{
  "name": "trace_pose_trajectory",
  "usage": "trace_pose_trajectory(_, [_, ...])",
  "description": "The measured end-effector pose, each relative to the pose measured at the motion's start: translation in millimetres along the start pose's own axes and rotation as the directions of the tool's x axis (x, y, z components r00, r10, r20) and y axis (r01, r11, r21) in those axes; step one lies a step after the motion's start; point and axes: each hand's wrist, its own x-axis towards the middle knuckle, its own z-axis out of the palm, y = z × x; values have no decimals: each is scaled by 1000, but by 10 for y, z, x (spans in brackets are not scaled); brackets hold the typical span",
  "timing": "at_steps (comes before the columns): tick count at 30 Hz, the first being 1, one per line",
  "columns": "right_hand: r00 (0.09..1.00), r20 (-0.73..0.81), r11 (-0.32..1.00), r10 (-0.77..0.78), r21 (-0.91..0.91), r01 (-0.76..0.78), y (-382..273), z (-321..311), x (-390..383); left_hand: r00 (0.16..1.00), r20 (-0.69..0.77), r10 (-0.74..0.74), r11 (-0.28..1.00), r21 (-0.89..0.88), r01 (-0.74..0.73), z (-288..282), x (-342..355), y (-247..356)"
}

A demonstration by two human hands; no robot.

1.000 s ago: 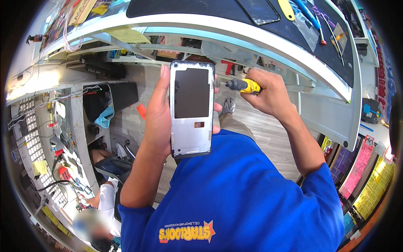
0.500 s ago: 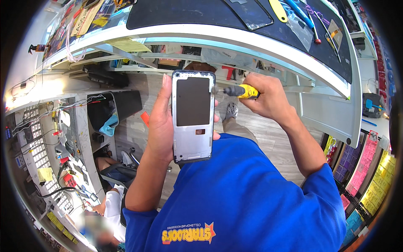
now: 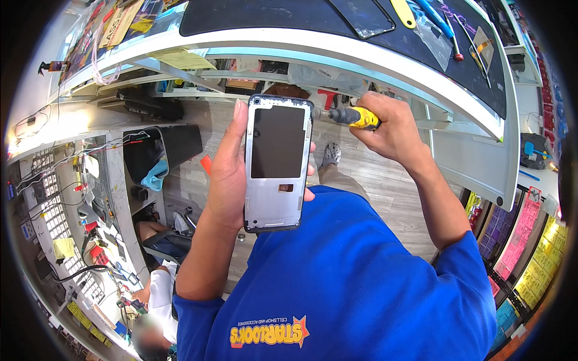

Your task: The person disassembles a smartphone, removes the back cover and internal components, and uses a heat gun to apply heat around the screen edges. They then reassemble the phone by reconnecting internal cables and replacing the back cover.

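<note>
The white-edged surface (image 3: 253, 37) spans the top of my view, and a dark mat (image 3: 271, 15) lies on it. Beyond my blue shirt (image 3: 361, 265) runs a grey plank floor (image 3: 391, 204); a co-worker's white sleeve (image 3: 159, 295) shows at the lower left. My left grip (image 3: 226, 174) is wrapped around the phone frame (image 3: 274, 207), holding it up in the air between my chest and the surface. My thumb (image 3: 233, 135) lies along its left long side, and my fingertips (image 3: 309, 195) show past its right. My right grip (image 3: 388, 123) is curled tight around a slim yellow-and-black tool (image 3: 364, 117), pointed leftward at the frame. A dark rectangle (image 3: 278, 144) fills most of the frame's upper half; below it sits a small cutout (image 3: 285, 188). The tool's small round tip (image 3: 321, 114) is just beside the frame's right edge, near the upper corner; I cannot tell whether they touch.
</note>
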Motion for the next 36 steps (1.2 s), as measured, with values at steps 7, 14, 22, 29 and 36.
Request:
trace_pose_trajectory(7, [1000, 16, 1000, 22, 14, -22, -5, -15, -11, 999, -32, 4, 998, 58, -2, 40, 18, 0])
trace_pose_trajectory(14, [999, 19, 998, 44, 37, -45, -1, 52, -70, 1000, -24, -7, 1000, 28, 7, 24, 44, -17])
trace_pose_trajectory(22, [997, 46, 996, 67, 49, -69, -3, 60, -112, 1000, -14, -26, 1000, -6, 26, -7, 49, -66])
trace_pose_trajectory(29, [995, 36, 992, 94, 77, -97, -5, 90, -125, 1000, -12, -18, 1000, -10, 18, -26, 25, -82])
trace_pose_trajectory(36, [994, 41, 991, 98, 86, -102, -12, 106, -127, 1000, -18, 0, 1000, 9, 0, -22, 12, -88])
